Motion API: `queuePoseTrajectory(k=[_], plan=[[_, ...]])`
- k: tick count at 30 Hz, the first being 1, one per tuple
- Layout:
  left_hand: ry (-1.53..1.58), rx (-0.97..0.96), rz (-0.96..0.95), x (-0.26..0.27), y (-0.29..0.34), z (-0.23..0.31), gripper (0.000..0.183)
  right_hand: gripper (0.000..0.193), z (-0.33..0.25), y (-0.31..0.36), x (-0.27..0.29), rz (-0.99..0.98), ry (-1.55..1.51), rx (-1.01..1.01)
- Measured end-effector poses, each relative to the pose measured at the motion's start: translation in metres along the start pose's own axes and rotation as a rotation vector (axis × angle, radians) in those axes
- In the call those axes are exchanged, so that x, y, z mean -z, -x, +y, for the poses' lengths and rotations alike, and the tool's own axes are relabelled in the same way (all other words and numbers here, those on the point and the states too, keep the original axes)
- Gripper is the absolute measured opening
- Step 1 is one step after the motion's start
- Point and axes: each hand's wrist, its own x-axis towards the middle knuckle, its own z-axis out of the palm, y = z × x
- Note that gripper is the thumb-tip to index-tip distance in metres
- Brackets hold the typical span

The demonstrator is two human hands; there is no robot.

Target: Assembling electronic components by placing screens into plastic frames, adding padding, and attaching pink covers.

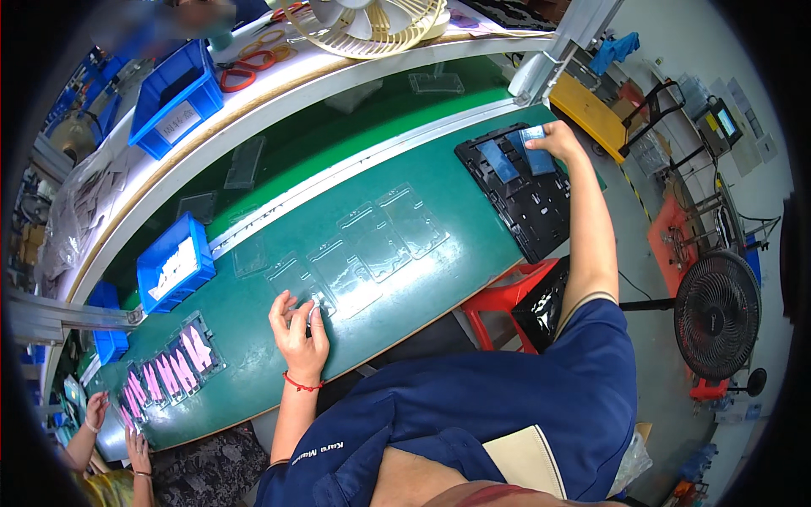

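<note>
My right hand (556, 143) is closed on the top end of a flat blue piece (536, 159) at the far right of the bench. That piece and a second blue one (499, 161) lie on a black moulded plastic tray (530, 211). My left hand (302, 342) is over the near middle of the bench, its fingers bent and thumb near the index finger. Something small and pale shows at its fingertips, too small to name. Just beyond it, clear plastic blister trays (345, 272) form a slanting row on the green bench top (431, 291).
Pink pieces in clear trays (173, 372) lie at left, beside another person's hands (137, 448). A blue bin (176, 264) with white contents stands near the bench's back edge. The raised shelf carries another blue bin (177, 101), scissors (245, 69) and a fan (372, 25). A red stool (498, 308) is below.
</note>
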Motion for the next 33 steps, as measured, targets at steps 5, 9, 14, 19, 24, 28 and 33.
queuePoseTrajectory(k=[5,9,14,19,24,28,33], plan=[[-0.038,0.003,0.041,0.002,0.001,0.000,0.010,0.082,-0.007,-0.049,-0.028,-0.193,0.170,-0.145],[-0.039,-0.031,0.071,-0.001,-0.001,-0.003,0.013,0.083,-0.004,-0.065,-0.030,-0.168,0.247,-0.171],[-0.030,-0.041,0.070,-0.001,-0.002,-0.005,0.012,0.082,-0.054,-0.031,-0.017,-0.117,0.472,-0.162],[-0.007,-0.012,0.080,0.001,-0.003,-0.003,0.012,0.063,-0.069,-0.017,-0.007,0.019,0.491,-0.015],[0.027,-0.008,0.099,-0.001,0.000,-0.005,0.012,0.086,-0.084,-0.005,-0.046,-0.148,0.277,0.030],[0.063,-0.007,0.123,-0.001,-0.001,-0.003,0.012,0.097,-0.060,-0.015,-0.061,-0.219,0.194,0.025],[0.051,0.001,0.144,0.003,0.002,-0.003,0.012,0.081,-0.118,0.020,-0.046,-0.136,0.322,-0.076]])
